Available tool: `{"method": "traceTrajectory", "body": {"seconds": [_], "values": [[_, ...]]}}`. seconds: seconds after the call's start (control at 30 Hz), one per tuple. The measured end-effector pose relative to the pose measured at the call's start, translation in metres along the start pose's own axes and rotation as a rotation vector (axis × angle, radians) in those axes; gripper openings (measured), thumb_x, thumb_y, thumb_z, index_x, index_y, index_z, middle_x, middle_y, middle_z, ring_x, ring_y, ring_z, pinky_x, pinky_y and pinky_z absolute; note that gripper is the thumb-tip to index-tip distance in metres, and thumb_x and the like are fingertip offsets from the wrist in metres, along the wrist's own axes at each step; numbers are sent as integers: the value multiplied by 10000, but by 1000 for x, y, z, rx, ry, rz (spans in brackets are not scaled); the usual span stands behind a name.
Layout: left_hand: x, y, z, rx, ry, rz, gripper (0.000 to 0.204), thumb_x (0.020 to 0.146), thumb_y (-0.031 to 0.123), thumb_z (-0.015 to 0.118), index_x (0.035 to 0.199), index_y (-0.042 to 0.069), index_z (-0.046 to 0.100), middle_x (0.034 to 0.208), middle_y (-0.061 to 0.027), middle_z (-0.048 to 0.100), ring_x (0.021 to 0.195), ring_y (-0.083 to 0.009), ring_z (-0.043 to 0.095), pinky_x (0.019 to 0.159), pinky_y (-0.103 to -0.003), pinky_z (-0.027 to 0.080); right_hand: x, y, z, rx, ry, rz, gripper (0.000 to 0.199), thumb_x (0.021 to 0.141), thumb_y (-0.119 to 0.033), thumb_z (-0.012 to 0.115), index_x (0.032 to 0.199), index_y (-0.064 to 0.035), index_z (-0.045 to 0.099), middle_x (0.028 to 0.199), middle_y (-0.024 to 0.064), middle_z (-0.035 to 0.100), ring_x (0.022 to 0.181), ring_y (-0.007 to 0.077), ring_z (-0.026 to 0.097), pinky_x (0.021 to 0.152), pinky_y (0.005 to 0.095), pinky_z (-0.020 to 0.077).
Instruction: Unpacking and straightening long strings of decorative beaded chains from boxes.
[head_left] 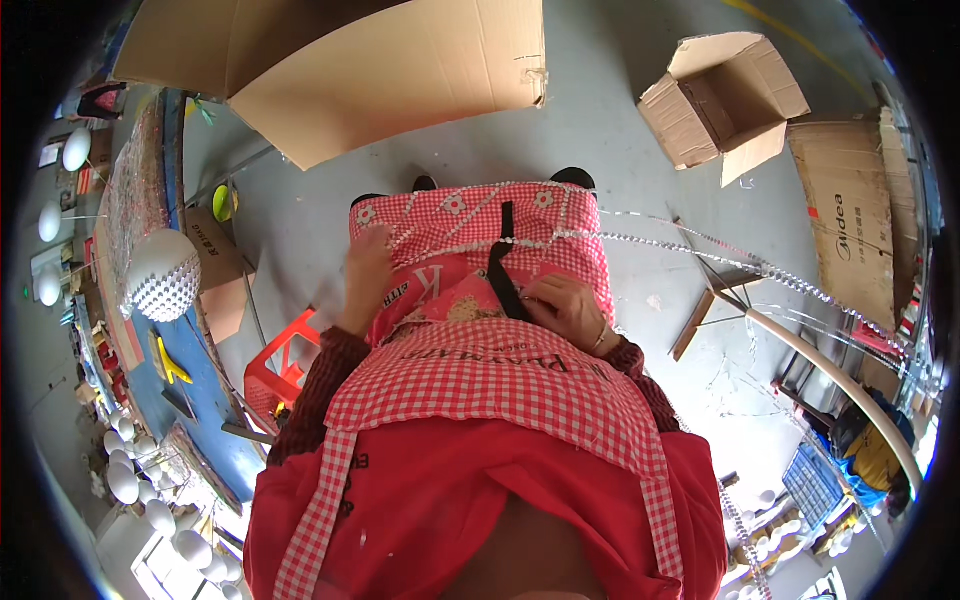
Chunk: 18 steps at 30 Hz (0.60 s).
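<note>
My left hand (368,278) is raised at the left edge of my lap, smeared by motion, so its fingers cannot be made out. On the right side of my lap, my right hand (568,308) has its fingers curled in beside the lower end of a black strap (502,270). What these fingers hold, if anything, is too small to tell. Shiny strands of beads (660,243) cross my red-and-white checked apron (490,375) and stretch away to the right. Bits of brown crumbly material (462,308) show in a fold of the apron.
A large cardboard box (400,80) stands ahead, a smaller open box (725,105) at far right. On my left are a blue workbench (215,400), a bead-covered white ball (165,275) and a red plastic stool (280,370). A curved pole (840,370) rises at right.
</note>
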<state>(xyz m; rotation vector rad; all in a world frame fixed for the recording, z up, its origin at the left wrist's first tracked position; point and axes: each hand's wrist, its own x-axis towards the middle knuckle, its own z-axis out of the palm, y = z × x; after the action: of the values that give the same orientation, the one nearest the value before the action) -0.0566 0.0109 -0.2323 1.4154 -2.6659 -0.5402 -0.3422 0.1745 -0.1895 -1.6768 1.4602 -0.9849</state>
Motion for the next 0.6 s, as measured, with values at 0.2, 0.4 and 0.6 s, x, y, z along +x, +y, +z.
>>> {"method": "traceTrajectory", "body": {"seconds": [0.2, 0.4, 0.6], "values": [[60, 93, 75, -548, -255, 358, 382, 782, 151, 521, 1135, 12, 486, 1050, -177, 548, 950, -320, 529, 835, -363, 413, 15, -9, 8, 10, -43, -52, 101, 691, -57, 589, 786, -26, 572, 728, 111, 563, 671, 268, 555, 587, 343, 452], [63, 112, 107, -728, -605, 205, 332, 755, 235, 561, 995, 6, 533, 934, -155, 590, 817, -310, 574, 713, -354, 455, 31, -3, 2, 97, 190, 3, 130, 736, -61, 564, 855, -13, 581, 808, 135, 588, 732, 281, 578, 625, 341, 462], [49, 132, 86, -401, -226, 392, 197, 770, 230, 528, 814, 44, 573, 768, -129, 589, 688, -309, 575, 609, -413, 461, 69, 43, 1, 79, 25, 27, 161, 784, -87, 534, 902, 15, 571, 808, 158, 596, 746, 309, 585, 650, 345, 469]]}}
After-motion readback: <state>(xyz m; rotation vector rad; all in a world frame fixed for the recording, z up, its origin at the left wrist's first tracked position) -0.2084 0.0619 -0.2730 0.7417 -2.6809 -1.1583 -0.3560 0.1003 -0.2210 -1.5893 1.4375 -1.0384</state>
